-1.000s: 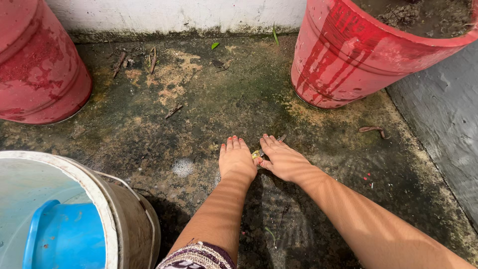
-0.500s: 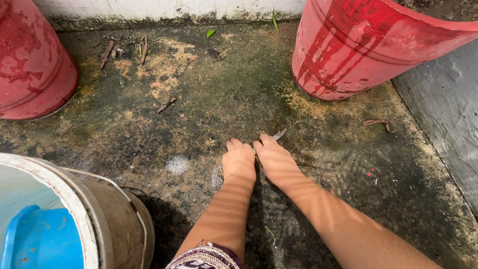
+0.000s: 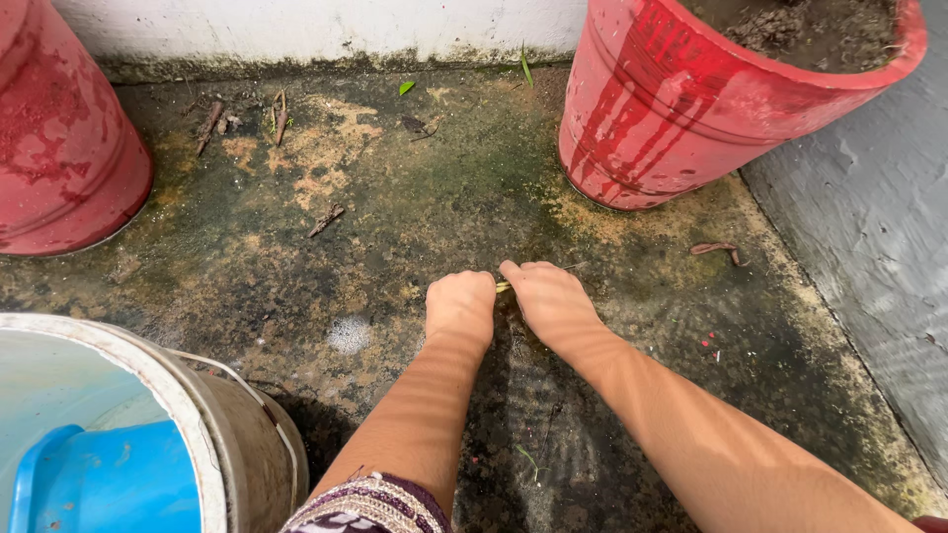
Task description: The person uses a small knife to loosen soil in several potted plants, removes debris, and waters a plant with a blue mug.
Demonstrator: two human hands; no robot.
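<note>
Both hands rest low on the wet, moss-stained concrete floor (image 3: 415,197). My right hand (image 3: 549,301) is closed around a small yellow-handled tool (image 3: 504,287); only a yellow sliver of it shows, between the two hands. My left hand (image 3: 460,304) sits right beside it with its fingers curled under, knuckles against the floor, touching the right thumb. The tool's metal tip is hidden under my right fingers.
A red pot (image 3: 691,109) filled with soil stands at the back right, another red pot (image 3: 59,148) at the far left. A white bucket (image 3: 212,424) with water and a blue scoop (image 3: 109,484) sits at the near left. Twigs (image 3: 326,219) lie by the white wall (image 3: 316,25).
My left fingers, flat a second ago, have curled into a fist. Both hands have slid slightly forward, and the metal tip that stuck out past my right fingers is covered.
</note>
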